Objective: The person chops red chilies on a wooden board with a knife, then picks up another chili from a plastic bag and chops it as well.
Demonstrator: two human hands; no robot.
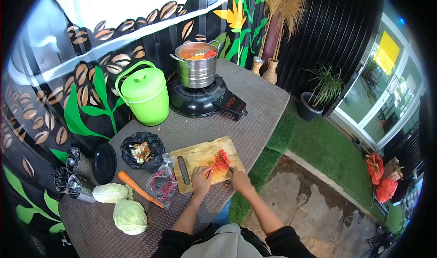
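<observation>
My right hand (239,179) grips a knife (231,169) whose blade lies among finely chopped red bits (221,161). My left hand (201,180) is closed at the near side of the wooden cutting board (200,152), pinching a slim red piece that looks like a chili pepper (209,172). Beside that hand, a dark-handled tool (184,170) lies along the board's left part. A clear plastic bag (163,184) with thin red chilies touches the area left of the board. The fingertips are partly hidden.
A steel pot (197,73) with red and orange contents stands on a black portable stove (196,98). Near it is a green lidded bucket (144,94). On the left lie a black bag of scraps (152,140), a carrot (139,189), two cabbages (130,217) and steel utensil holders (81,188).
</observation>
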